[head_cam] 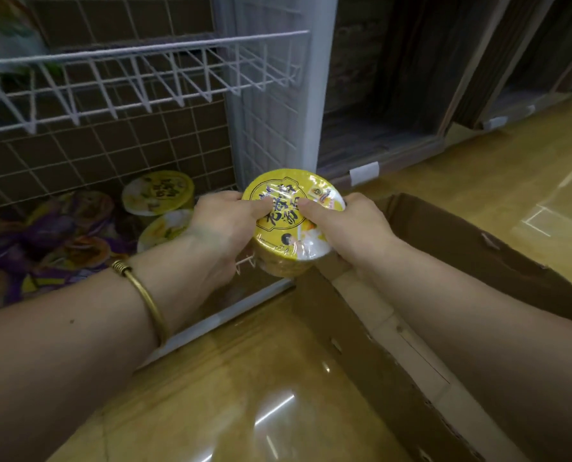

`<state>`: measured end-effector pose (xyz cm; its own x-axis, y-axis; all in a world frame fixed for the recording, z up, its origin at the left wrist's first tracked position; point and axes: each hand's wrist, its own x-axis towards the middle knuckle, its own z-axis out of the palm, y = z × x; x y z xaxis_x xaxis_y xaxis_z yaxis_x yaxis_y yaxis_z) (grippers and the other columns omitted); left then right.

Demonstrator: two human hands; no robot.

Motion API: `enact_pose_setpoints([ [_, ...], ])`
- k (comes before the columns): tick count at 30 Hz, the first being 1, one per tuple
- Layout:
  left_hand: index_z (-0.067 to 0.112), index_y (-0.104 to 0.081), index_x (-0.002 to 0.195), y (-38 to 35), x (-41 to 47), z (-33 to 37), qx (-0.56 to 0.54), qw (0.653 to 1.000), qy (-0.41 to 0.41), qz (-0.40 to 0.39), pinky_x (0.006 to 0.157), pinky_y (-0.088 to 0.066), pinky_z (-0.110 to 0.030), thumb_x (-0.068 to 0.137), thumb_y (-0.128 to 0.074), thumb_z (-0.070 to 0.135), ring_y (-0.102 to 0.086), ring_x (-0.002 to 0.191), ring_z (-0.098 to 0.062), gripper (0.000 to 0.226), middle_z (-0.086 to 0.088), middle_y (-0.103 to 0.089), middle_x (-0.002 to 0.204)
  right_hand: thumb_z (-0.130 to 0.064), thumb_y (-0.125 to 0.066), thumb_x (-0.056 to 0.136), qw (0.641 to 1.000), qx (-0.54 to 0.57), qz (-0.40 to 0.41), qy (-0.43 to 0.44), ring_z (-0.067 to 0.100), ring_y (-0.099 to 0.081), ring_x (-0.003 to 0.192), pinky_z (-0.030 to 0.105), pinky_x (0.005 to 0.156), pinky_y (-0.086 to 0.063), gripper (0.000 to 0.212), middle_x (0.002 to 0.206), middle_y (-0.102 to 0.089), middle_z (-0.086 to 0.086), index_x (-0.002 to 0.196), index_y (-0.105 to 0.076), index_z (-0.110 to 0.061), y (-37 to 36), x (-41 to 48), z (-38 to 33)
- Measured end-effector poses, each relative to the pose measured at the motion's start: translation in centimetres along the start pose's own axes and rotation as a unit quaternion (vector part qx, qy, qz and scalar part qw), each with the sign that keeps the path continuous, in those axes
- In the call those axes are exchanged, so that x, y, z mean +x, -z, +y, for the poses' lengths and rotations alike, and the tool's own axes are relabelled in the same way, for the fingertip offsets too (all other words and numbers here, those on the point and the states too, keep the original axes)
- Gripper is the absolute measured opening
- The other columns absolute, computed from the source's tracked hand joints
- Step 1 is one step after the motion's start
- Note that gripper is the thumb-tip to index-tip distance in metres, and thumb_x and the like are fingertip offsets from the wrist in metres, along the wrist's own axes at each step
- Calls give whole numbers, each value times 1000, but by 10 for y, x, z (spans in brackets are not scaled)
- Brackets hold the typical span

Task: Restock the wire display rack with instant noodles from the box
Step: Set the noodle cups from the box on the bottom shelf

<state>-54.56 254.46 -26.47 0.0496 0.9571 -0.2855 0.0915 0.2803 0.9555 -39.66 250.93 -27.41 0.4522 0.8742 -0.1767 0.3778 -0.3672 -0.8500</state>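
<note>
A yellow-lidded instant noodle bowl [291, 225], wrapped in clear film, is held in the air between both hands. My left hand [221, 225] grips its left side with the thumb on the lid. My right hand [348, 225] grips its right side, thumb on the lid too. The bowl hangs above the corner of the brown cardboard box [478, 255], right beside the white wire display rack [138, 78]. Two more yellow bowls [159, 193] lie on the rack's bottom level.
Purple and orange noodle packs [54, 235] fill the rack's bottom left. An upper wire basket [118, 91] juts out above them. A white post [278, 95] marks the rack's right end. Glossy yellow floor [244, 395] lies below; dark shelving stands at the right.
</note>
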Motion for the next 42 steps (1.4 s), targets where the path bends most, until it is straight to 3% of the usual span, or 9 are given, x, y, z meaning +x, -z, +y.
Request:
enact_pose_setpoints([
  [4, 12, -67, 97, 22, 24, -1, 7, 1000, 9, 22, 57, -59, -33, 87, -73, 18, -74, 67, -20, 13, -7, -76, 83, -60, -69, 81, 1000, -26, 8, -2, 27, -62, 106, 41, 91, -53, 70, 119, -63, 6, 128, -53, -11, -33, 11, -18],
  [8, 12, -70, 91, 35, 53, -6, 48, 997, -16, 54, 77, -61, -45, 84, -76, 23, -73, 75, -23, 14, -5, -75, 83, -56, -66, 86, 999, -50, 11, 2, 30, -60, 111, 37, 87, -51, 70, 126, -60, 9, 135, -47, -9, -56, 26, -34],
  [17, 15, -70, 99, 45, 98, -19, 120, 988, -20, 93, 87, -57, -43, 83, -72, 43, -70, 88, -26, 33, -3, -73, 94, -34, -61, 94, 998, -53, 40, -4, 36, -63, 105, 42, 94, -52, 48, 115, -64, 13, 131, -46, -9, -93, 60, -40],
  [23, 17, -60, 121, 41, 120, -22, 254, 962, -46, 89, 95, -52, -41, 87, -67, 46, -63, 106, -26, 44, -2, -66, 115, -26, -60, 94, 970, -242, -1, 29, 29, -58, 113, 30, 85, -44, 44, 124, -60, 7, 133, -46, -10, -105, 72, -32],
  [25, 18, -54, 130, 37, 126, -25, 308, 947, -42, 85, 99, -48, -40, 88, -64, 49, -58, 116, -28, 53, -4, -62, 125, -26, -64, 93, 914, -397, -43, 71, 30, -53, 120, 33, 93, -44, 62, 135, -55, 6, 146, -34, -14, -107, 75, -27],
  [28, 18, -52, 134, 35, 136, -32, 377, 922, -30, 84, 103, -44, -45, 88, -60, 56, -55, 121, -32, 60, -5, -59, 132, -27, -62, 94, 847, -518, -74, 93, 31, -50, 120, 31, 91, -43, 53, 134, -55, 5, 141, -40, -20, -106, 78, -25],
  [32, 22, -55, 131, 34, 145, -41, 446, 891, -9, 89, 102, -43, -48, 85, -55, 65, -50, 125, -35, 63, -8, -59, 132, -20, -63, 95, 716, -671, -112, 154, 32, -47, 123, 35, 98, -44, 48, 131, -57, 3, 140, -47, -16, -111, 80, -12],
  [36, 25, -62, 119, 34, 150, -50, 500, 862, -5, 84, 99, -39, -47, 84, -52, 70, -40, 126, -35, 58, -9, -57, 128, -17, -62, 94, 674, -708, -118, 177, 30, -47, 123, 33, 87, -50, 44, 128, -53, 7, 136, -49, -13, -114, 83, -11],
  [42, 21, -57, 123, 34, 146, -52, 555, 829, -35, 69, 94, -37, -44, 88, -49, 66, -39, 124, -35, 57, -9, -54, 130, -19, -58, 98, 618, -752, -142, 182, 31, -45, 125, 48, 109, -37, 39, 133, -51, 13, 135, -50, -10, -124, 77, -14],
])
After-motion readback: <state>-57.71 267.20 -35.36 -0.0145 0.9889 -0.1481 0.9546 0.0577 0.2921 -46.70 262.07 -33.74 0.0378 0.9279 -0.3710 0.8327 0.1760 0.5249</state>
